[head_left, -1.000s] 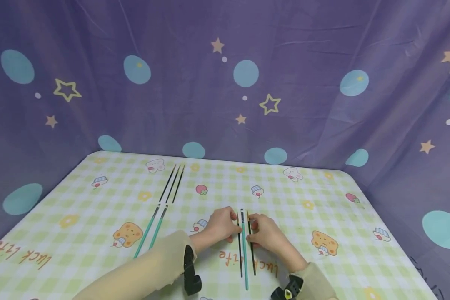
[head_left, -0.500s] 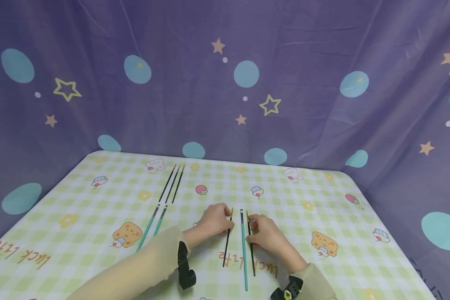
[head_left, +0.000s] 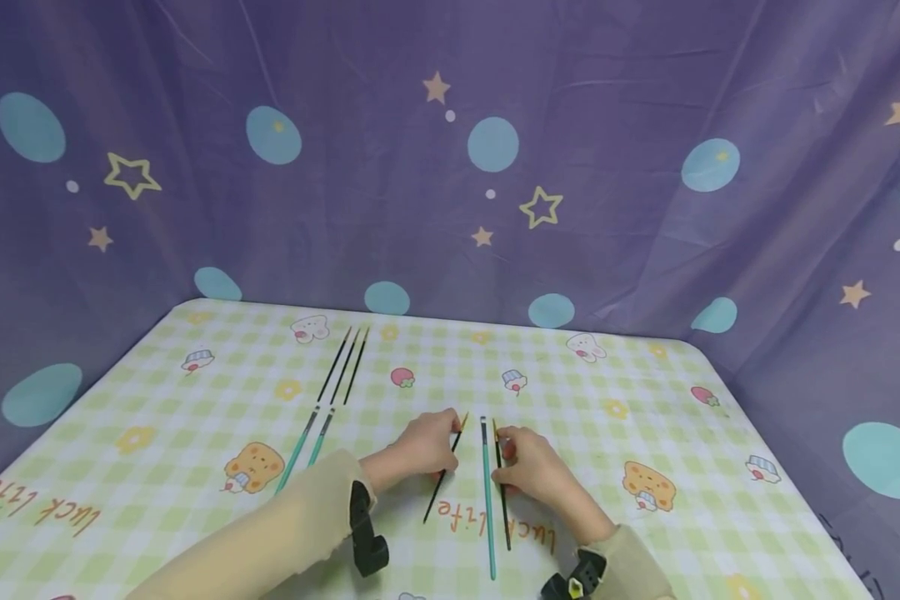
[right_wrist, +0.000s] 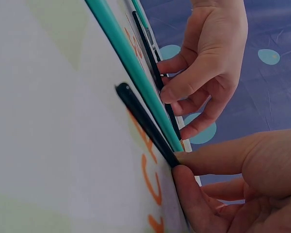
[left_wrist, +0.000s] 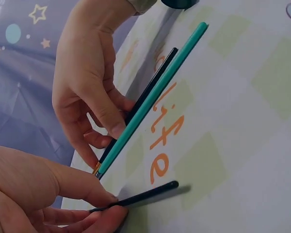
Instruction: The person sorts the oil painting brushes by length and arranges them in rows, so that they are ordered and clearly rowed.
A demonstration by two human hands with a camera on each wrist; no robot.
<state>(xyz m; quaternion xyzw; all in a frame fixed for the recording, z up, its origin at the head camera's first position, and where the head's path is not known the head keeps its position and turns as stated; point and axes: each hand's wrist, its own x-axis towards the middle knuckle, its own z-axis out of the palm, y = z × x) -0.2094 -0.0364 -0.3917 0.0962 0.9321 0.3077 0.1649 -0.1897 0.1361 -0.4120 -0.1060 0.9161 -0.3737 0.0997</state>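
Observation:
In the head view my left hand (head_left: pixel 423 443) pinches a thin black paintbrush (head_left: pixel 433 502) between thumb and fingers. Its bristle end points away, and its handle slants down to the left. My right hand (head_left: pixel 534 471) pinches a second black paintbrush (head_left: pixel 506 525) lying nearly straight up and down. Between the two hands a teal paintbrush (head_left: pixel 489 517) lies on the cloth, held by neither. The left wrist view shows the left brush's handle end (left_wrist: pixel 153 192) sticking out past the fingertips. In the right wrist view, thumb and finger meet on the right black brush (right_wrist: pixel 143 119).
Farther left, three black paintbrushes (head_left: pixel 334 365) lie side by side. Nearer than these are two teal paintbrushes (head_left: pixel 297 448), their lower ends hidden by the left sleeve (head_left: pixel 270 525). A checked tablecloth (head_left: pixel 607 392) covers the table, and a purple curtain (head_left: pixel 390 208) hangs behind.
My left hand has drawn its black paintbrush leftward, away from the teal one, and the handle end has swung left so the brush slants more. My right hand stays in place.

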